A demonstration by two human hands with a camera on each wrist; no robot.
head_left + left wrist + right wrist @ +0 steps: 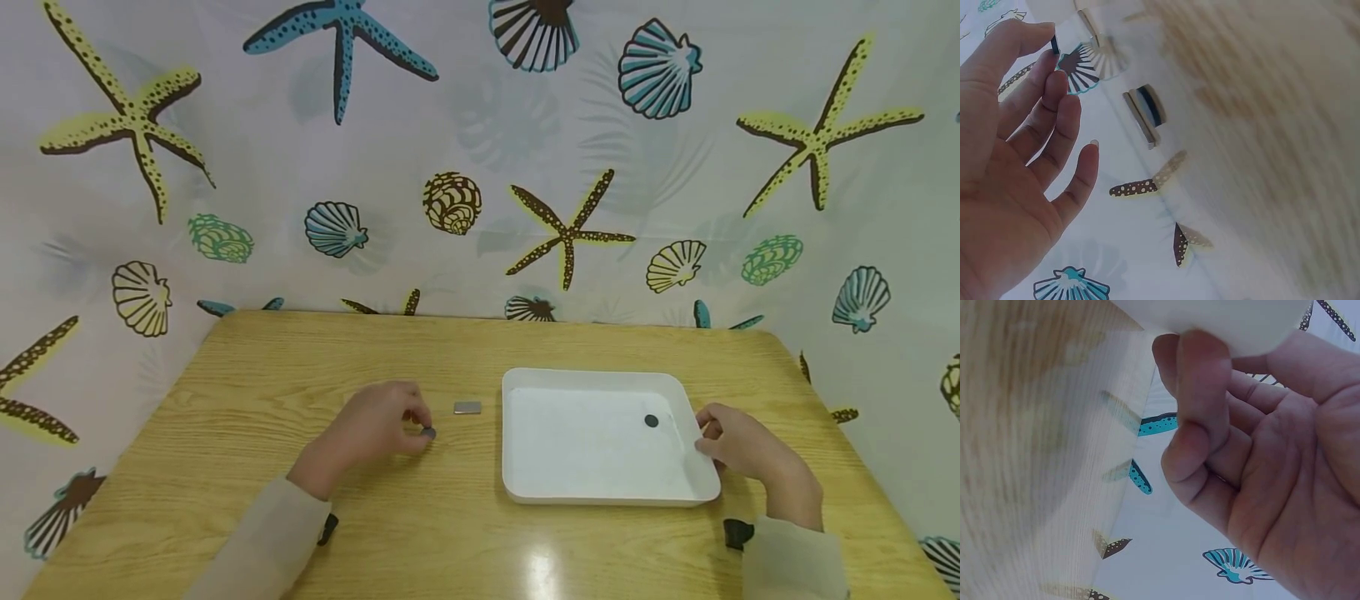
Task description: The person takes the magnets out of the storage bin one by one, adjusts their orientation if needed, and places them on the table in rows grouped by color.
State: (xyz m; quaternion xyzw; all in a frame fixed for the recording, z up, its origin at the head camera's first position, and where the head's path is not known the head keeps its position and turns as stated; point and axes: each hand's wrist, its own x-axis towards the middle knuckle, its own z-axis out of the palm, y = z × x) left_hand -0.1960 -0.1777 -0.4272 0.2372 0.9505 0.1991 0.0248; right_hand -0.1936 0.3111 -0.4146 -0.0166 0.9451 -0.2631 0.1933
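Note:
My left hand (378, 421) pinches a small dark disc (428, 432) between thumb and fingertip, low over the wooden table left of the tray. The left wrist view shows that disc (1055, 44) edge-on, the other fingers loosely bent below it. A flat grey rectangular piece (467, 407) lies on the table between this hand and the tray. My right hand (750, 446) grips the right side of a shallow white tray (577, 450), thumb at the rim. From the right wrist, bent fingers (1204, 387) show against the white tray wall (1235, 325). Another dark disc (652, 421) lies inside the tray, toward its right side.
The wooden table (337, 350) has a glossy surface that reflects light near the front. A white cloth (420, 142) printed with starfish and shells hangs behind it and along both sides. Dark straps (738, 533) show at the sleeve cuffs.

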